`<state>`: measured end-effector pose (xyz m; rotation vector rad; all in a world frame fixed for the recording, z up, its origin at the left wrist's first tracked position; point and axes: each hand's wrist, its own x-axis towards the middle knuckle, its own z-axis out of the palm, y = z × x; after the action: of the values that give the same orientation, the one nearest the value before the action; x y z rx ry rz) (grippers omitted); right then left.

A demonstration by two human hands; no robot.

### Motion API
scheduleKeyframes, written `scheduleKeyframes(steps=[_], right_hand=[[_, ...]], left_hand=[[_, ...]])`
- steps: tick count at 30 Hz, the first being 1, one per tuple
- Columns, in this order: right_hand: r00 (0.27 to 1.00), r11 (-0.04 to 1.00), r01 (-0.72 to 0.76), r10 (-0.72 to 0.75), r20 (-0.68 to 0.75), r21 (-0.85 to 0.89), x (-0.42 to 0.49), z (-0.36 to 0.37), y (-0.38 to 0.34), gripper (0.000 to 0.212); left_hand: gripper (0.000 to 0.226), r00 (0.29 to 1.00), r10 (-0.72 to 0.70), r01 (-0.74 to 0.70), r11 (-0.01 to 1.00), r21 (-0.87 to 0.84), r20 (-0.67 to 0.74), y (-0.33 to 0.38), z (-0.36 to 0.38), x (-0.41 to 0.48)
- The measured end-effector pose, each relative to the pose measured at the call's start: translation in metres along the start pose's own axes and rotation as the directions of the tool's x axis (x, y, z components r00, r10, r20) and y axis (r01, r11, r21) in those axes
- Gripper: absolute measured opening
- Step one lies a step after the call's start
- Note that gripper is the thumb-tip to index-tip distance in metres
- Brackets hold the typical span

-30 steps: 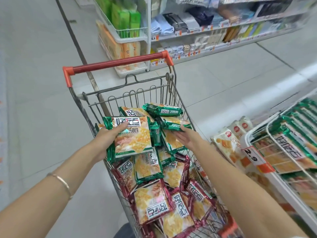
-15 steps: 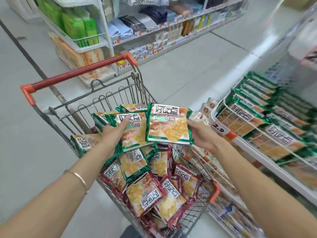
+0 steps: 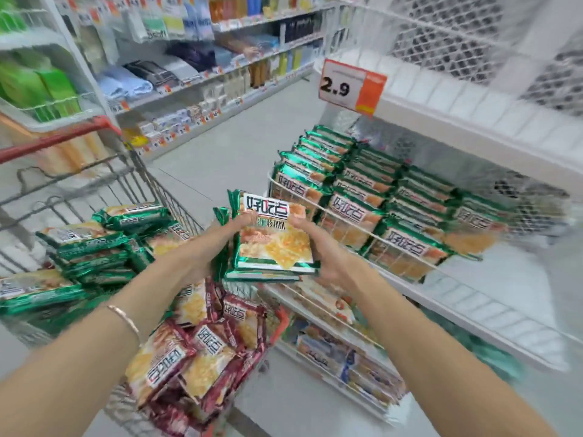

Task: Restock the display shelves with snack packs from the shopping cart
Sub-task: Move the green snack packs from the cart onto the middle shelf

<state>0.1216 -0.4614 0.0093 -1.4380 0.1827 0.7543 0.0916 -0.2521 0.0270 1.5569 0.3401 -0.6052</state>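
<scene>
Two hands hold one stack of green snack packs [image 3: 273, 244] above the right side of the shopping cart [image 3: 176, 200], near the front edge of the display shelf [image 3: 492, 313].

Left hand [image 3: 217, 244]: grips the stack's left edge, thumb on the top pack's face, fingers hidden behind.

Right hand [image 3: 321, 247]: grips the right edge, thumb on top, fingers curled underneath.

Shelf contents: rows of matching green packs [image 3: 394, 200], standing on edge.

Cart contents: loose green packs [image 3: 120, 238] at the far end, red packs [image 3: 195, 348] at the near end.

Price tag [image 3: 350, 86] on the upper shelf reads 2.9.

Thin bracelet [image 3: 124, 316] on the left wrist.
</scene>
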Motion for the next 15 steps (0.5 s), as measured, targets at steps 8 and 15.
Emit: scheduleKeyframes(steps=[8, 15], right_hand=[[0.943, 0.974, 0.191, -0.147, -0.300, 0.121, -0.114, -0.160, -0.015, 0.013], [0.837, 0.911, 0.381, -0.267, -0.478, 0.159, -0.165, -0.294, -0.001, 0.017]], left_hand=[[0.130, 0.986, 0.104, -0.122, 0.982, 0.145, 0.128, 0.080, 0.179, 0.040], [0.122, 0.949, 0.229, -0.304, 0.847, 0.435, 0.219, 0.121, 0.329, 0.094]])
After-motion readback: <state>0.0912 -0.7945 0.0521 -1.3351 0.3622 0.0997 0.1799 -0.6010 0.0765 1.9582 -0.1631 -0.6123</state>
